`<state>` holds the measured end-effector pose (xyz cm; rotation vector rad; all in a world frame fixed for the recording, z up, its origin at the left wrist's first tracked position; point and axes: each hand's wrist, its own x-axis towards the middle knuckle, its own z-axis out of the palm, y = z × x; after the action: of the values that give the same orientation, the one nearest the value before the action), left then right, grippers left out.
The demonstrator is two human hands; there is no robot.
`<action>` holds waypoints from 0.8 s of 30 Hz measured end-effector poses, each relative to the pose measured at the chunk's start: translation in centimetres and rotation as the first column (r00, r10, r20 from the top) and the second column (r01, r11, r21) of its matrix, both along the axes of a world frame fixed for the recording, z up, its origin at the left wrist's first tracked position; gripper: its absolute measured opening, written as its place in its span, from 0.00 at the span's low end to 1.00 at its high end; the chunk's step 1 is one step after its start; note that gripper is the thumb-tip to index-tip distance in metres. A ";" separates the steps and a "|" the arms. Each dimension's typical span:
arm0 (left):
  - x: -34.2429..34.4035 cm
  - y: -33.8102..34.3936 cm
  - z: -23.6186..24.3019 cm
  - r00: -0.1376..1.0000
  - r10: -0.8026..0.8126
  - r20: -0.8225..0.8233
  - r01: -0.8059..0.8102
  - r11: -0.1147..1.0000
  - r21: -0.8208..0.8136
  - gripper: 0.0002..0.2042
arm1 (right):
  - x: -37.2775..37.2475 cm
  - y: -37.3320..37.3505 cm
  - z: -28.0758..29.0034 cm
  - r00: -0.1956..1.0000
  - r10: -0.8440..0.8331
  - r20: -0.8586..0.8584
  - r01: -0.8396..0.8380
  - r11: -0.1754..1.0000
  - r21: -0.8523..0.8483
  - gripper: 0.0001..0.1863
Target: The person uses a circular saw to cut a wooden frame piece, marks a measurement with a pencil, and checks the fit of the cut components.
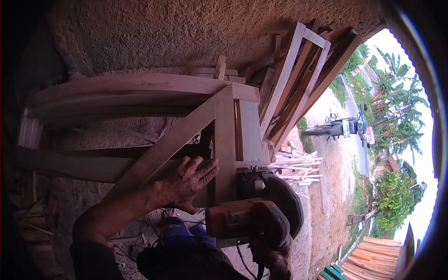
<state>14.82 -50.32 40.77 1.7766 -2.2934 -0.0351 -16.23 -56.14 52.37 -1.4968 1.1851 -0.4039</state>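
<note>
My left hand point(189, 179) presses on pale wooden boards, its fingers stretched out and a little apart. Under and around it lie a diagonal board point(170, 140) and a wider crosspiece point(225, 135), both resting across a long wooden frame point(135, 83). My right hand point(275, 256) is wrapped round the handle of a circular saw point(245, 217) with a reddish motor housing and a dark round guard. The front of the saw's base meets the frame's end, close to the crosspiece. Its blade is hidden, and my right fingers are partly in shadow.
Leaning on the rough wall point(154, 42) are a narrow wooden frame point(282, 79) and several planks. Offcuts point(296, 165) lie heaped beyond the saw. A dark power cord point(246, 261) hangs below it. A motorcycle point(336, 127) stands outside; stacked boards point(373, 259) lie at lower right.
</note>
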 end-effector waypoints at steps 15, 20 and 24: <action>-0.1 0.1 0.2 1.000 0.015 -0.017 -0.014 0.999 0.047 0.58 | 0.8 -1.7 -0.2 1.000 -0.004 -0.001 0.004 0.997 0.081 0.11; -0.1 0.4 0.0 1.000 0.023 0.003 -0.023 0.999 0.044 0.58 | 0.8 -2.0 -0.1 1.000 0.002 0.010 -0.003 0.996 0.093 0.11; -0.2 0.2 0.4 0.999 0.029 -0.031 -0.027 0.998 0.065 0.59 | 0.7 -2.2 -0.3 1.000 0.000 0.011 -0.001 0.995 0.104 0.10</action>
<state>14.66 -50.12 41.15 1.8250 -2.2697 -0.1333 -15.55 -58.37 52.04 -1.4040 1.1794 -0.3443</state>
